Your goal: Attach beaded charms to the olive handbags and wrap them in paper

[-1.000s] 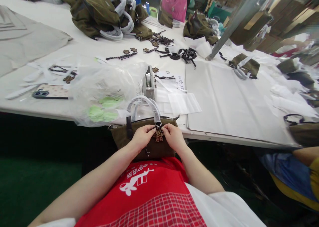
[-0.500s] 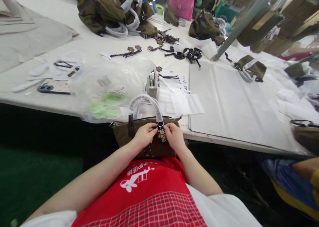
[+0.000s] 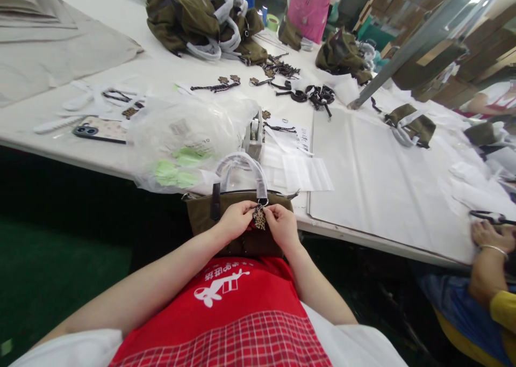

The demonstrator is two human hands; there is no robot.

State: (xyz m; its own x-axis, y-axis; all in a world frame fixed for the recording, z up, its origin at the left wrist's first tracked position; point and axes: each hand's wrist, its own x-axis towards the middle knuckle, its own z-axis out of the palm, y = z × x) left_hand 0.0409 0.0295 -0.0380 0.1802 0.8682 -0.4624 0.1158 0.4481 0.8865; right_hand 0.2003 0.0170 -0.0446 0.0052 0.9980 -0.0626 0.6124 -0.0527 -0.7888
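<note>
An olive-brown handbag (image 3: 201, 216) rests upright between my body and the table edge, its arched handles (image 3: 260, 176) wrapped in clear film. A leopard-print charm (image 3: 260, 219) hangs by the metal ring (image 3: 263, 201) at the base of the right handle end. My left hand (image 3: 237, 216) pinches at the charm's upper left side, on what looks like its dark cord. From the right, my right hand (image 3: 281, 222) has thumb and fingertips closed on the charm's top near the ring. The fingertips partly cover the attachment.
A plastic bag with green pieces (image 3: 181, 146) lies beyond the handbag, beside a metal tape dispenser (image 3: 255, 136). A phone (image 3: 100, 129), braided cords (image 3: 215, 86) and black straps (image 3: 318, 95) lie on the table. More bags (image 3: 177, 18) are piled behind. A co-worker's hand (image 3: 494, 235) is at right.
My hands stay at the ring while the charm turns slightly and shifts a little left. The view has shifted slightly. A co-worker's hand has appeared at the right edge.
</note>
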